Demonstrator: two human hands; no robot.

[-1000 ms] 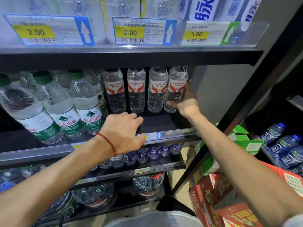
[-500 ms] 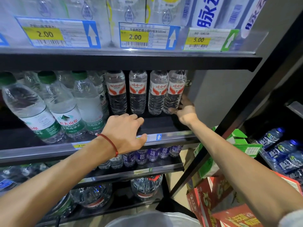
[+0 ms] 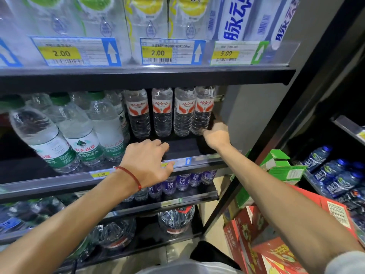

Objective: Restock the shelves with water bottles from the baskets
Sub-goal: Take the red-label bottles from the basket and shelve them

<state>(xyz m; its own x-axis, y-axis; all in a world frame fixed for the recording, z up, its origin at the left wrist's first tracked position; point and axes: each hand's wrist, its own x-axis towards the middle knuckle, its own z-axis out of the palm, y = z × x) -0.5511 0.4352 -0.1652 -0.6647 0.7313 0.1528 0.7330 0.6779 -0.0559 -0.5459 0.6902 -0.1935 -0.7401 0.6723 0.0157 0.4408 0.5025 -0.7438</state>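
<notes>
While your right grip point(image 3: 215, 134) touches the end clear red-labelled plastic bottle point(image 3: 204, 109), closure hidden | left grip point(image 3: 147, 163) rests loose on black shelf point(image 3: 183, 147) | risk: nudge could topple row.

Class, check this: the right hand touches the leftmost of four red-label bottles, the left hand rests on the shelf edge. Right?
No. The head view shows the right hand at the rightmost bottle, not the leftmost; the left hand does rest on the shelf edge.

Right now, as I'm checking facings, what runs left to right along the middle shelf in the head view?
Green-capped bottles → three red-labelled bottles → end bottle → right hand holding its base.
</notes>
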